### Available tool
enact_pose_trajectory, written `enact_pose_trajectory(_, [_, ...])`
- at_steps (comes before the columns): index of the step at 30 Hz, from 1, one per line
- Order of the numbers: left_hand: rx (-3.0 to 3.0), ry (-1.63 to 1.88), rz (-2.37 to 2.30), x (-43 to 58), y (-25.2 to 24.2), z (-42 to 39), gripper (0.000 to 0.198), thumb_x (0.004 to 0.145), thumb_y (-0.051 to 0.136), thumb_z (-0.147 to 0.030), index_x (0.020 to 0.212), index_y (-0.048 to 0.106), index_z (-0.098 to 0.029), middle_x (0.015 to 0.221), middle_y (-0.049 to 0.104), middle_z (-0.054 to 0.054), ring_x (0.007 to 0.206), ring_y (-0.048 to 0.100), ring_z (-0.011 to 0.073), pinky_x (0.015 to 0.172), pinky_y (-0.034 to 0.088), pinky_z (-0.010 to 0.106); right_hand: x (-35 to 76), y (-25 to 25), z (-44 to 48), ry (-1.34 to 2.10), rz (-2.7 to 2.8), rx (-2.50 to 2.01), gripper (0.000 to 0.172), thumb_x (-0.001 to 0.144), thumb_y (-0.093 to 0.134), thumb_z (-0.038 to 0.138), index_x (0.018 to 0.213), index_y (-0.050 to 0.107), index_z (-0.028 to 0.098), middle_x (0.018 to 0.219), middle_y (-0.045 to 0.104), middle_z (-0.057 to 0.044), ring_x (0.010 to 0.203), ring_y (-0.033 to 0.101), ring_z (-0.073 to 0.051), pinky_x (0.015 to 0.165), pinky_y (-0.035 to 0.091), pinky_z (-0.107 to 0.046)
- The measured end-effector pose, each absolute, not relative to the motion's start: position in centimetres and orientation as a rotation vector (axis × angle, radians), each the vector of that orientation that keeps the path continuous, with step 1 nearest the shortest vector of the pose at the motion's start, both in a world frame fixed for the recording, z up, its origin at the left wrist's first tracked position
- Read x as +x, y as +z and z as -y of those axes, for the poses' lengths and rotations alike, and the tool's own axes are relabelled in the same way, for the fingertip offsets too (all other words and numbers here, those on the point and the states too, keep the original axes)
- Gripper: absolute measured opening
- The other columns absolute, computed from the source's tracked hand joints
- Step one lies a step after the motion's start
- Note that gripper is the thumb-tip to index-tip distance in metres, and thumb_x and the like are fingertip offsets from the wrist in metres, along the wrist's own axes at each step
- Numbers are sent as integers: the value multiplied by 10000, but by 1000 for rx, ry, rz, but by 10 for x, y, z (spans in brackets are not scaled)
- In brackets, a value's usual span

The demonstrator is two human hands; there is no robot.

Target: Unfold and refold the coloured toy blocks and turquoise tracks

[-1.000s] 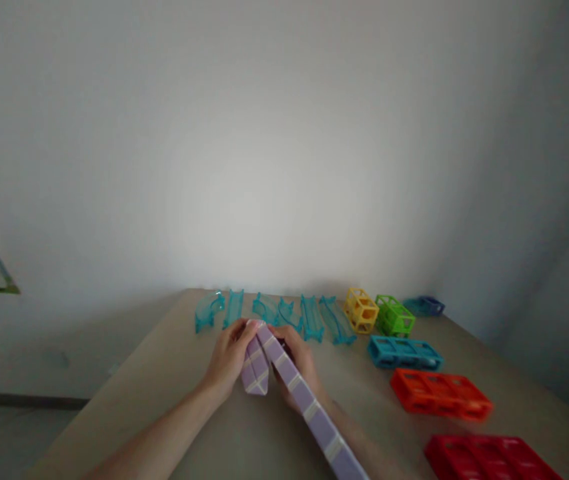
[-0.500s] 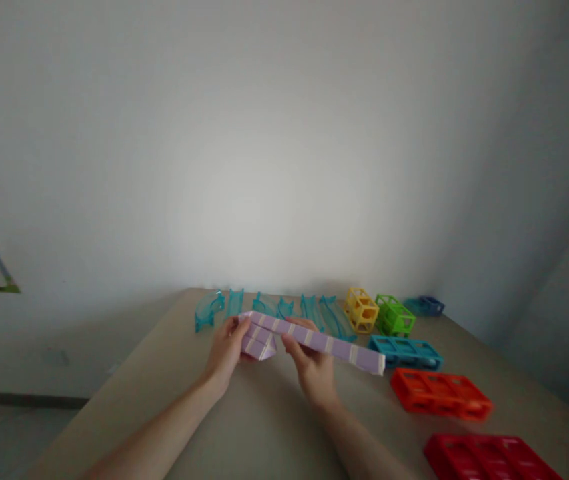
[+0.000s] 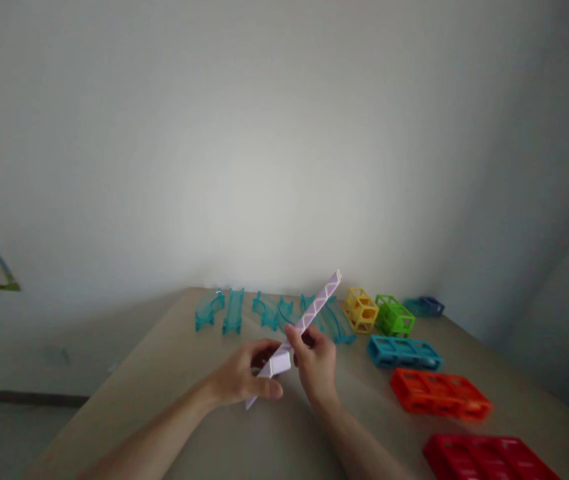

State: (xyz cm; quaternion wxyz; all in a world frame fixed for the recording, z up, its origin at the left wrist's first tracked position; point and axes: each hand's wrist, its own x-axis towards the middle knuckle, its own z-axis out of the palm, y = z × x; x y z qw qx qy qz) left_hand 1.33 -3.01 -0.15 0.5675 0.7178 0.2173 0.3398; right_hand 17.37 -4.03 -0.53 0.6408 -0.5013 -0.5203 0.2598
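Note:
A purple-and-white snake puzzle [image 3: 317, 303] slants up to the right between my hands, with a pale folded section [image 3: 280, 363] low on it. My right hand [image 3: 315, 363] pinches it near the middle between thumb and fingers. Around its lower end curls my left hand [image 3: 244, 375], the thumb stretched along the near side and the fingers partly hidden behind the puzzle. Both hands are above the table. The upper end of the puzzle sticks out free, in front of the clear blue track pieces.
Clear blue track pieces [image 3: 234, 312] line the back of the table [image 3: 164, 373] by the wall. To the right stand yellow [image 3: 361, 311] and green [image 3: 394, 316] frame blocks, then blue [image 3: 404, 353], orange [image 3: 439, 393] and red [image 3: 489, 457] frames. A dark blue piece [image 3: 431, 306] lies in the far corner.
The snake puzzle has turned from pointing right and slightly down to pointing up and right, showing its patterned edge. My left hand has moved lower and nearer, its thumb now stretched out.

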Motion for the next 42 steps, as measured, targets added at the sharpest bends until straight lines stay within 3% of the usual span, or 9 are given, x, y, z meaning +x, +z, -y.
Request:
enact_pose_trajectory(3, [1621, 807, -515, 12, 2, 29, 390, 638, 754, -392, 924, 652, -148, 755, 610, 2, 655, 498, 115, 583, 340, 219, 173, -1, 40, 647, 1187, -1181, 402, 761, 635, 498, 582, 543, 150, 432, 434, 50, 412, 364, -84, 422, 266, -212])
enact_pose_trajectory(7, [1551, 758, -471, 7, 2, 27, 394, 641, 718, -441, 866, 651, -125, 725, 605, 28, 627, 511, 125, 563, 344, 230, 172, 3, 40, 753, 1196, -1159, 434, 761, 622, 514, 547, 522, 151, 414, 434, 44, 402, 355, -79, 411, 259, -209])
enact_pose_trajectory(11, [1347, 682, -416, 6, -5, 26, 427, 639, 713, -455, 876, 652, -105, 762, 613, 76, 643, 555, 156, 628, 420, 283, 171, 2, 38, 830, 1161, -1135, 428, 739, 644, 511, 545, 527, 148, 411, 433, 45, 391, 352, -74, 399, 256, -206])
enact_pose_trajectory(15, [1133, 653, -331, 5, -9, 28, 452, 663, 723, -404, 1008, 638, -124, 907, 616, 110, 707, 578, 175, 735, 464, 378, 168, -1, 37, 1015, 1053, -1063, 442, 728, 653, 529, 551, 546, 139, 419, 450, 34, 385, 381, -81, 395, 275, -211])
enact_pose_trajectory(22, [948, 569, -175, 1, -10, 28, 580, 667, 698, -520, 1050, 630, -88, 942, 621, 118, 794, 602, 203, 929, 387, 467, 162, -5, 37, 1372, 893, -790, 445, 754, 625, 541, 615, 570, 122, 468, 455, 26, 398, 380, -71, 394, 235, -197])
enact_pose_trajectory(27, [1045, 618, -329, 5, -9, 28, 443, 653, 743, -430, 964, 635, -133, 858, 594, 72, 682, 562, 151, 719, 473, 360, 168, -3, 37, 1037, 1048, -1052, 411, 725, 643, 524, 605, 550, 142, 468, 432, 47, 413, 349, -78, 413, 255, -213])
enact_pose_trajectory(31, [1200, 676, -428, 10, -10, 27, 367, 652, 748, -383, 883, 632, -122, 786, 559, 45, 621, 509, 109, 602, 438, 258, 174, 0, 39, 653, 1272, -1228, 386, 765, 608, 496, 629, 605, 135, 530, 508, 18, 502, 440, -109, 472, 312, -217])
enact_pose_trajectory(37, [1320, 693, -491, 11, -12, 28, 359, 627, 774, -335, 889, 617, -146, 742, 556, 16, 621, 512, 114, 573, 434, 239, 175, 3, 43, 456, 1312, -1363, 390, 745, 617, 489, 571, 615, 140, 499, 555, -16, 475, 467, -124, 441, 313, -218])
enact_pose_trajectory(42, [1153, 646, -449, 9, -12, 30, 398, 692, 718, -417, 968, 617, -148, 808, 587, 54, 630, 567, 141, 630, 486, 314, 174, -1, 39, 643, 1368, -1271, 338, 756, 617, 470, 663, 618, 145, 531, 590, -12, 429, 483, -112, 394, 322, -202])
